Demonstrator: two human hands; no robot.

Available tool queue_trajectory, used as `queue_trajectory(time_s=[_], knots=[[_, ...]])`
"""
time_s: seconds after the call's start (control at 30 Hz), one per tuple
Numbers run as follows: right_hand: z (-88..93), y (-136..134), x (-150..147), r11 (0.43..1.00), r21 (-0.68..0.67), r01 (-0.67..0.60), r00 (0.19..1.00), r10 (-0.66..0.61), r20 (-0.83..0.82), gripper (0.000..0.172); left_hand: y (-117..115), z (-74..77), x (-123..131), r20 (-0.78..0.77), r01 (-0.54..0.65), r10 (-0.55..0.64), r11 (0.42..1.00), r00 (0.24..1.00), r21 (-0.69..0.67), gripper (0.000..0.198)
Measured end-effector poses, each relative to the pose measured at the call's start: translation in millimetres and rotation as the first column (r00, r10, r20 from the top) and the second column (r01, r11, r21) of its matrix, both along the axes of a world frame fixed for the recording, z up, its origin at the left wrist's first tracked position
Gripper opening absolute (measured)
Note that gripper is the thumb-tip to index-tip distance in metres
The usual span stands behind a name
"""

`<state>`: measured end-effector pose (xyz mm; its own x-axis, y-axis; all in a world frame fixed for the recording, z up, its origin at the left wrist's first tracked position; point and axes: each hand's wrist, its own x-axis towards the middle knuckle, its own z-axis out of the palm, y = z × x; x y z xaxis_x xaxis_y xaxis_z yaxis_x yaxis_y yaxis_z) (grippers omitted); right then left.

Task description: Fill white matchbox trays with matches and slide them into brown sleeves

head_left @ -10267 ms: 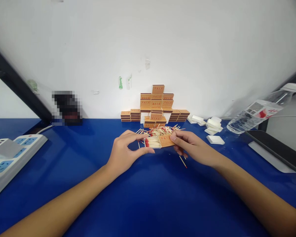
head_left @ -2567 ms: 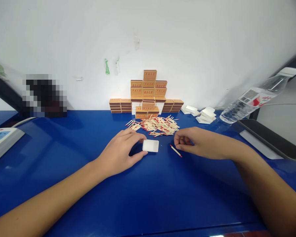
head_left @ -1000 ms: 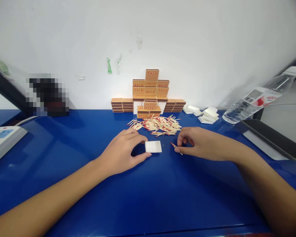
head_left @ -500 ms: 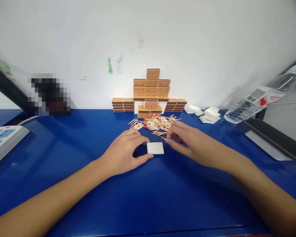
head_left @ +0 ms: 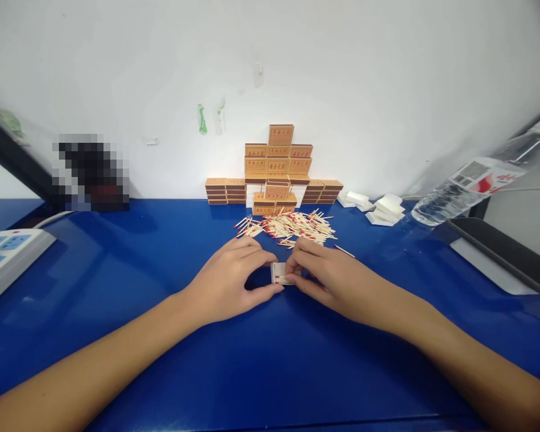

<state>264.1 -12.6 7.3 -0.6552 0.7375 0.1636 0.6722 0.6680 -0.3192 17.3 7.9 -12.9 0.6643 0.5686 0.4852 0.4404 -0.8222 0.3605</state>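
Observation:
My left hand (head_left: pixel 234 279) grips the left end of a small white matchbox tray (head_left: pixel 278 268) between thumb and forefinger, on the blue table. Over the tray's right part, my right hand (head_left: pixel 326 273) is closed in a pinch on a match (head_left: pixel 283 276). Its red head points left, low inside the tray; the fingers cover its other end and the tray's right side. Just beyond both hands lies a loose heap of red-headed matches (head_left: pixel 299 225). One single match (head_left: pixel 344 251) rests apart, to the right of the heap.
Stacked matchboxes (head_left: pixel 277 165) rise against the white wall behind the heap. White trays (head_left: pixel 386 208) are piled at the back right, near a leaning plastic bottle (head_left: pixel 470 183) and a dark, long object (head_left: pixel 506 252). A power strip (head_left: pixel 15 255) sits at the left edge.
My right hand has moved left and slightly down from the heap's near edge, bringing the match into the tray. The left hand keeps its hold on the tray.

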Motion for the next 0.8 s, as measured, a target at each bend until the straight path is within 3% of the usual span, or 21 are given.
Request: queue_trajectory(time_s=[0.1, 0.2, 0.27, 0.33, 0.4, 0.47, 0.6, 0.8], knots=[[2.6, 0, -2, 0.998, -0.059, -0.017, 0.999, 0.016, -0.029, 0.017, 0, -0.2, 0, -0.003, 0.005, -0.005, 1.0, 1.0, -0.004, 0.028], [12.5, 7, 10, 1.0, -0.022, 0.004, 0.995, -0.007, -0.096, 0.024, 0, 0.5, 0, 0.003, -0.004, 0.004, 1.0, 1.0, -0.006, 0.028], [20.0, 18, 30, 0.99, 0.054, 0.133, 0.986, -0.127, -0.113, 0.028, -1, 1.6, 0, 0.013, -0.02, 0.021, 0.999, 1.0, -0.033, 0.026], [24.3, 31, 56, 0.939, 0.106, 0.328, 0.945, -0.327, -0.026, 0.027, -1, 2.8, 0, 0.024, -0.035, 0.037, 0.997, 0.999, -0.064, 0.024], [24.1, 43, 82, 0.891, 0.029, 0.454, 0.879, -0.453, 0.146, 0.03, -2, 3.5, 0, 0.026, -0.036, 0.038, 0.997, 0.999, -0.072, 0.024], [20.7, 50, 99, 0.857, -0.135, 0.497, 0.853, -0.454, 0.257, 0.03, -2, 3.5, 0, 0.021, -0.029, 0.031, 0.998, 0.999, -0.06, 0.024], [15.6, 50, 97, 0.85, -0.292, 0.438, 0.889, -0.36, 0.284, 0.021, -1, 2.6, -1, -0.019, -0.035, 0.035, 0.999, 0.999, -0.036, 0.025], [17.9, 18, 31, 0.968, -0.204, 0.145, 0.986, -0.158, -0.048, 0.022, 0, 1.6, -1, -0.045, -0.058, 0.056, 0.997, 0.997, -0.053, 0.025]])
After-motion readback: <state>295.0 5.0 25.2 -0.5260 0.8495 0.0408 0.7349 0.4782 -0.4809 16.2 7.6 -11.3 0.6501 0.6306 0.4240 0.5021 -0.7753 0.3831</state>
